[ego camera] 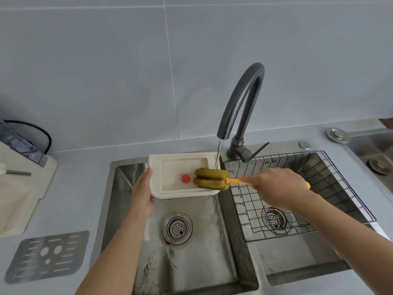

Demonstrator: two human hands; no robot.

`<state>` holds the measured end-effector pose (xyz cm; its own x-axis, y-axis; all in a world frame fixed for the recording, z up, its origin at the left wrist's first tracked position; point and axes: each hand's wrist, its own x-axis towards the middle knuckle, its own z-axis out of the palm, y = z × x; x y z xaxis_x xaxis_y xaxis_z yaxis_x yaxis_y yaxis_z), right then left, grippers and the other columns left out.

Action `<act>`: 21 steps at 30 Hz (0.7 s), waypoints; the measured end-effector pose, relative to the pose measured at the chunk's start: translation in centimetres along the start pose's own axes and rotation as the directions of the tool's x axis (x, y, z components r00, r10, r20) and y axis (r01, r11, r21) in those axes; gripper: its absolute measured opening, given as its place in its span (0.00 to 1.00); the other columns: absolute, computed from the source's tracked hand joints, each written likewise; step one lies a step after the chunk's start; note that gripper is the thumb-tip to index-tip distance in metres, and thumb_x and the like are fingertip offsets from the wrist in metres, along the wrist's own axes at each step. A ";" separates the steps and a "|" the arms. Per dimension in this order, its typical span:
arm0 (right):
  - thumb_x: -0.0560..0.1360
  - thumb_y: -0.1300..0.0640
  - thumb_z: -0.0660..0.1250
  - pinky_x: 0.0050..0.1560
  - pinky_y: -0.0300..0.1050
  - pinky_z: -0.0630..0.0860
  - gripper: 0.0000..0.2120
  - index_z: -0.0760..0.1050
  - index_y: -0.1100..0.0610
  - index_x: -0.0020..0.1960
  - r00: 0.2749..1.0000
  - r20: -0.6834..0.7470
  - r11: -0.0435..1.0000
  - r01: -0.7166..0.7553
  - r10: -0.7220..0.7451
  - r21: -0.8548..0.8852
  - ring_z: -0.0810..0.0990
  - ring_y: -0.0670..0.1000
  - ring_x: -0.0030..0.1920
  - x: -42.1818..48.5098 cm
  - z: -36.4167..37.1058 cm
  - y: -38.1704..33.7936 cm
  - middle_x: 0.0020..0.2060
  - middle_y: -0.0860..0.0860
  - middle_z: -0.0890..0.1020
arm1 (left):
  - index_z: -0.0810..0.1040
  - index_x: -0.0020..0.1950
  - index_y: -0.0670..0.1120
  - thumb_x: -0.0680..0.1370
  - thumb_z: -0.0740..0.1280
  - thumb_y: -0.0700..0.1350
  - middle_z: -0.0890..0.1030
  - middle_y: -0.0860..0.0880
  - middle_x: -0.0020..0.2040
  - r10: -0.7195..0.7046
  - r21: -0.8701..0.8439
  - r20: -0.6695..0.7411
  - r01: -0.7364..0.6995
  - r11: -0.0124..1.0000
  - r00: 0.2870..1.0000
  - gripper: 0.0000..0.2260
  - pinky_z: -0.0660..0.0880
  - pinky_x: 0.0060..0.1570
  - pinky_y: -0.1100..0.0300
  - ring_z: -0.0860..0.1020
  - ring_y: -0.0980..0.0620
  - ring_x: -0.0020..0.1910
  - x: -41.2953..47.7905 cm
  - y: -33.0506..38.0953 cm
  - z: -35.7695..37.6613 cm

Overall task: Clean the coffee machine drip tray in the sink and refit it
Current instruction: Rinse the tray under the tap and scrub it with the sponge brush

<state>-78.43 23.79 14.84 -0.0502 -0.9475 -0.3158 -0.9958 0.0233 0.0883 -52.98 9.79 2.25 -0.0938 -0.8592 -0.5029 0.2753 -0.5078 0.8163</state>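
Both arms out fwd; L hand [143,189] curled, R hand [274,188] fisted.

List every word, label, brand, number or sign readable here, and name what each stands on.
None: no text can be read in this view.
The drip tray, its red disc, the sponge brush, the tap and the metal grate on the counter bear no lettering.
The coffee machine at the left edge shows no label.

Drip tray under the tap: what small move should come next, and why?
Probably sweep the sponge brush leftward across the drip tray toward its red disc: the left hand holds the tray, the right hand grips the brush, and the faucet runs onto its right end.
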 end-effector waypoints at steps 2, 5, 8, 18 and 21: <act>0.77 0.62 0.52 0.31 0.43 0.68 0.19 0.67 0.44 0.62 0.999 -0.020 0.999 -0.039 0.039 0.029 0.77 0.55 0.40 -0.3 0.1 -0.1 0.41 0.51 0.77 | 0.73 0.60 0.48 0.79 0.60 0.51 0.80 0.48 0.51 0.012 -0.008 -0.003 -0.012 1.000 1.000 0.13 0.74 0.52 0.48 0.78 0.47 0.51 -0.1 0.1 -0.2; 0.79 0.58 0.51 0.37 0.47 0.73 0.17 0.68 0.44 0.62 0.991 -0.041 0.984 -0.120 0.126 0.131 0.79 0.57 0.44 -1.0 -0.2 -0.2 0.45 0.52 0.80 | 0.73 0.59 0.48 0.79 0.59 0.51 0.80 0.49 0.50 0.015 0.002 0.017 -0.015 1.000 1.000 0.12 0.75 0.42 0.56 0.79 0.51 0.46 -0.4 -0.1 -0.4; 0.80 0.55 0.52 0.43 0.49 0.75 0.17 0.69 0.41 0.63 0.978 -0.028 0.946 -0.194 0.208 0.260 0.79 0.56 0.45 -1.9 -0.5 0.3 0.46 0.53 0.80 | 0.73 0.61 0.48 0.79 0.59 0.51 0.81 0.49 0.48 -0.001 -0.003 0.011 0.001 1.000 1.000 0.13 0.77 0.35 0.59 0.79 0.51 0.44 -0.7 -0.4 -0.8; 0.78 0.60 0.58 0.26 0.37 0.64 0.17 0.73 0.50 0.65 0.870 0.119 0.592 -0.420 0.479 0.688 0.68 0.46 0.25 -3.9 5.8 4.4 0.27 0.49 0.75 | 0.76 0.58 0.48 0.79 0.59 0.53 0.81 0.49 0.50 -0.040 -0.020 0.017 0.040 0.999 0.999 0.13 0.75 0.46 0.55 0.79 0.51 0.46 -1.4 -1.3 -0.1; 0.77 0.62 0.61 0.23 0.33 0.63 0.17 0.73 0.56 0.65 0.842 0.203 0.502 -0.473 0.500 0.724 0.66 0.45 0.24 -3.9 8.5 4.5 0.27 0.49 0.73 | 0.76 0.56 0.48 0.79 0.59 0.54 0.81 0.49 0.46 -0.042 -0.026 0.012 0.042 0.999 0.999 0.13 0.74 0.44 0.55 0.79 0.51 0.43 -1.7 -1.8 0.5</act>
<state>-83.34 30.31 8.42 -0.5556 -0.7212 -0.4137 -0.5316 0.6907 -0.4902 -53.80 12.08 1.81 -0.1167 -0.8381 -0.5330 0.2956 -0.5416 0.7870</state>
